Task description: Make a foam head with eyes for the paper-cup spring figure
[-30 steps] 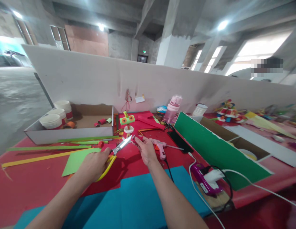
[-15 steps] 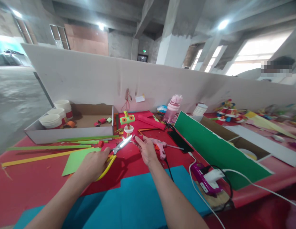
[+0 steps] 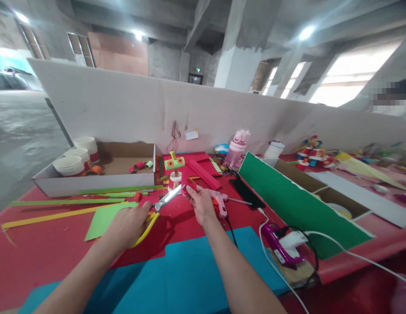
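My left hand [image 3: 129,224] is closed on yellow-handled scissors [image 3: 149,229], whose blades point up and right. Between the fingers of my right hand [image 3: 201,203] is a small piece of red paper [image 3: 187,182], right at the blade tips. Just behind the blades stands a paper-cup figure with a green tube head [image 3: 174,163] and orange eyes. A folded red paper strip [image 3: 206,175] lies beyond my right hand. To the right of that hand rests a pink glue gun [image 3: 221,203].
An open box [image 3: 91,186] with white cups stands at the left, paper strips before it. Blue sheets [image 3: 196,270] lie in front. A phone [image 3: 247,194], green board [image 3: 297,209] and purple power strip [image 3: 281,248] are at the right. A person is at the far right.
The red paper in my right hand shows more fully at the blade tips. The folded red strip behind has swung down toward my right hand. The person at the far right has shifted right.
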`<state>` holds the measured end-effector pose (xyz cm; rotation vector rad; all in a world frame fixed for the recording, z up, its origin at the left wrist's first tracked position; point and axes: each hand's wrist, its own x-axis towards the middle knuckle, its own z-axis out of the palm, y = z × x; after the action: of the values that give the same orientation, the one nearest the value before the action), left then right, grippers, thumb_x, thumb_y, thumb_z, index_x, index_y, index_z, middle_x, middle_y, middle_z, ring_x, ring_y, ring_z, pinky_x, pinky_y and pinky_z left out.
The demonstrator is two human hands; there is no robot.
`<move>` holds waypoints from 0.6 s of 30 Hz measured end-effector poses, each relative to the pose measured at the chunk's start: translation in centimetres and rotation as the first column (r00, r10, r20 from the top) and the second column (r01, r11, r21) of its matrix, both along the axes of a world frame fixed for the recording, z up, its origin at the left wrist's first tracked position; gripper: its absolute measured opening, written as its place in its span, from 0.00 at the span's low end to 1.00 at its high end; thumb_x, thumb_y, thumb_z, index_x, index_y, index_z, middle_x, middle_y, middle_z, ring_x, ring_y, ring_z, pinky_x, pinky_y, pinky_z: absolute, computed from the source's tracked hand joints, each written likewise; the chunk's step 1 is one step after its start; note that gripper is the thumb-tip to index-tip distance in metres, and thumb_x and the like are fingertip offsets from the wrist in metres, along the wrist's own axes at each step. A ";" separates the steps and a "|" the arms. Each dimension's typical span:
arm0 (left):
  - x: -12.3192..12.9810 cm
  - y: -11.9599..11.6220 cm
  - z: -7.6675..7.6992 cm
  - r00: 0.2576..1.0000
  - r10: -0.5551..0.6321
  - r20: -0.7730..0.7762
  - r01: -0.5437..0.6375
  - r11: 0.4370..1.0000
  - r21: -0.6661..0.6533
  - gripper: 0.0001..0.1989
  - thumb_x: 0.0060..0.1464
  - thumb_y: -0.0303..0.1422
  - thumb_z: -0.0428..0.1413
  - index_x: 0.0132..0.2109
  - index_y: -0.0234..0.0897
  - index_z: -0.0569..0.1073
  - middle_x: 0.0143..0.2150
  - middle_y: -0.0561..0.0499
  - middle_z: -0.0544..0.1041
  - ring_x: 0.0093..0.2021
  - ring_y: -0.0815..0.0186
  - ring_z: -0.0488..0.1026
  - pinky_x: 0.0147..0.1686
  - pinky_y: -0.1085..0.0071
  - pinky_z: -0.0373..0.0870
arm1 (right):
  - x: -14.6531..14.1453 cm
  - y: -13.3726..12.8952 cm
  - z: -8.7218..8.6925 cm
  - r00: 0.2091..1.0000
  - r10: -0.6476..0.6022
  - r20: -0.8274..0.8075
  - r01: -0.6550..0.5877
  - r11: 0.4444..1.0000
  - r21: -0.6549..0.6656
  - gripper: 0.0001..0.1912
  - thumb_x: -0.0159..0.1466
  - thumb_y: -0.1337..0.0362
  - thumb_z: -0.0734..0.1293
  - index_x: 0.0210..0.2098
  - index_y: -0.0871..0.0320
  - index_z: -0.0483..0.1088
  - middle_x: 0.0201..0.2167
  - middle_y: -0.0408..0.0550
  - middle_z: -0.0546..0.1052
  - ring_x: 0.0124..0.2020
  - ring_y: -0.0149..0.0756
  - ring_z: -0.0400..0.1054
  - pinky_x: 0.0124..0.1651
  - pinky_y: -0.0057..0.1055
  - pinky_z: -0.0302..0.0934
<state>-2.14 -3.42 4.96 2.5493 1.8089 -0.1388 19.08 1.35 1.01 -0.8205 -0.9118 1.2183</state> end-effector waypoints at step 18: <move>0.2 -0.2 0.5 1.000 0.010 -0.005 -0.010 1.000 -0.006 0.12 0.59 0.32 0.42 0.46 0.35 0.65 0.36 0.39 0.79 0.36 0.51 0.77 0.31 0.65 0.65 | 0.3 0.1 -0.4 0.999 0.008 0.038 -0.008 1.000 -0.007 0.14 0.52 0.55 0.73 0.33 0.58 0.77 0.28 0.44 0.79 0.30 0.32 0.69 0.38 0.29 0.62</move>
<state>-1.94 -3.59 5.47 2.5385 1.8195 -0.1500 19.39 1.48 0.60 -0.8491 -0.9426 1.2170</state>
